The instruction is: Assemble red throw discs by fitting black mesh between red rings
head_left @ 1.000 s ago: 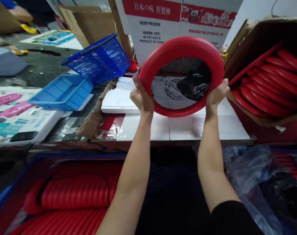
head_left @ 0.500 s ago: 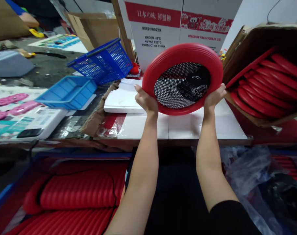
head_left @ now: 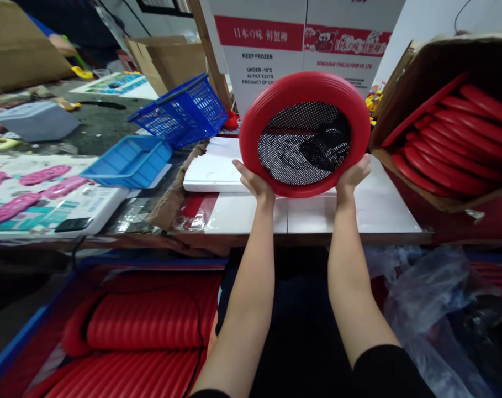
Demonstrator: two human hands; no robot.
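Note:
A red ring-shaped disc [head_left: 253, 130] with a black mesh centre is held up above the table, tilted so its face is toward me. Some dark printed or patterned shape shows on the mesh. My left hand [head_left: 254, 182] grips the lower left of its rim, with fingers partly hidden behind. At the lower right of the rim, my right hand [head_left: 354, 172] holds it too. Beneath the disc lies a white sheet of card [head_left: 383, 207] on the tabletop, and a stack of white sheets [head_left: 213, 166] sits to the left.
A cardboard box [head_left: 394, 91] full of red discs [head_left: 453, 143] lies at the right. A blue tray [head_left: 128, 160] and blue basket [head_left: 188, 113] stand left. Below the table edge, a blue crate [head_left: 27, 342] holds rows of red discs. Printed cartons [head_left: 259, 61] stand behind.
The disc and both hands have shifted slightly, and the disc's tilt differs a little. Both hands keep hold of the rim. The camera view has swung a little to the left.

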